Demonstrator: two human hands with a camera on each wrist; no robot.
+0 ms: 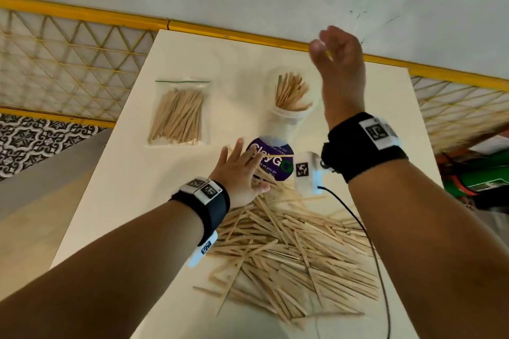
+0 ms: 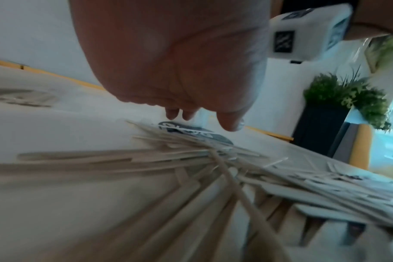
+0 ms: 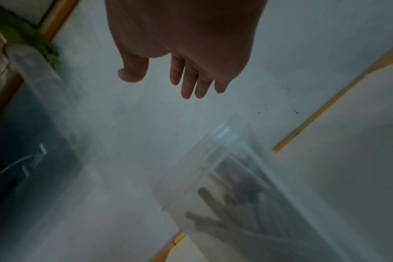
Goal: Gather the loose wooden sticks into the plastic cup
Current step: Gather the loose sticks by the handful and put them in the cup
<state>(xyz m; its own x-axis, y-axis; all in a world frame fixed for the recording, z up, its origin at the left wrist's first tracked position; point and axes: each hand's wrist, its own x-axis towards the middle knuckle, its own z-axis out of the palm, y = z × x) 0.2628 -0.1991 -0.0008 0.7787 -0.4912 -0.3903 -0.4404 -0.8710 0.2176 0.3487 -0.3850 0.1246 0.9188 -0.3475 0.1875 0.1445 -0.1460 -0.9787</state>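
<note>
Looking down from the head view, the left hand (image 1: 239,173) lies spread at the far edge of the loose sticks (image 1: 297,250) heaped on the surface (image 1: 132,201), while the right hand (image 1: 340,69), raised beside the cup (image 1: 292,110), seems to pinch one stick. In the left wrist view, fingers (image 2: 230,122) hang relaxed above the pile. In the right wrist view, fingers (image 3: 188,83) look loose over the blurred cup (image 3: 236,177).

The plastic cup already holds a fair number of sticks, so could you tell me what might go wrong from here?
1. The plastic cup is clear, light and tall; the right hand raised beside it could knock it over.
2. The left hand reaches flat over the loose sticks near the purple label; a sweep may push sticks off the table.
3. Sticks in the cup lean outward and might block new ones.
</note>
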